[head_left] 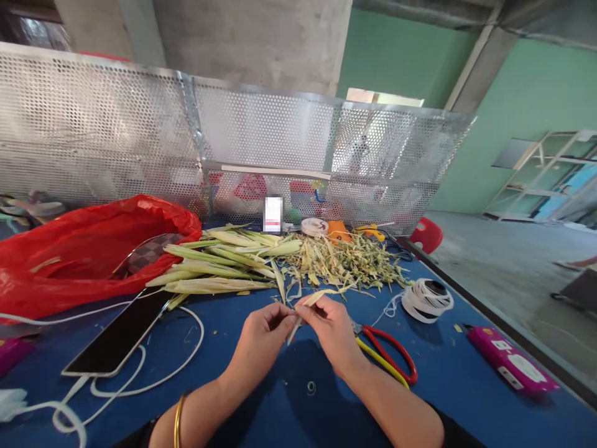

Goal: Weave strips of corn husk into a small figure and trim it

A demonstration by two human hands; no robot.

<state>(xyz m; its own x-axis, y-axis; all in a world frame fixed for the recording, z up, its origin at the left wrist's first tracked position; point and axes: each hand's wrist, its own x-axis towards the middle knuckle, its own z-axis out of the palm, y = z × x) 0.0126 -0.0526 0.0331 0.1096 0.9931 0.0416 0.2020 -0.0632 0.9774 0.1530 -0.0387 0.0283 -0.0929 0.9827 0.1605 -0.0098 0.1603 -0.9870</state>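
Observation:
A pale, narrow strip of corn husk (313, 298) runs slantwise between my hands above the blue table (261, 398). My right hand (329, 323) pinches it between thumb and fingers, its yellowish tip pointing away to the right. Thumb and fingertips of my left hand (268, 330) are pressed together at the strip's near part; exactly what lies between them is partly hidden. Just beyond are a heap of long green-white corn husks (219, 267) and a pile of shredded husk (354, 261). Close to my right wrist lie pliers (392, 354) with one red and one yellow handle.
On the left are a red plastic bag (93, 242), a tablet (121, 333) and a white cable (196, 348). A spool of white string (426, 300) and a magenta packet (510, 361) sit at right. A perforated metal screen (265, 124) rises behind, with a lit phone (273, 214) before it.

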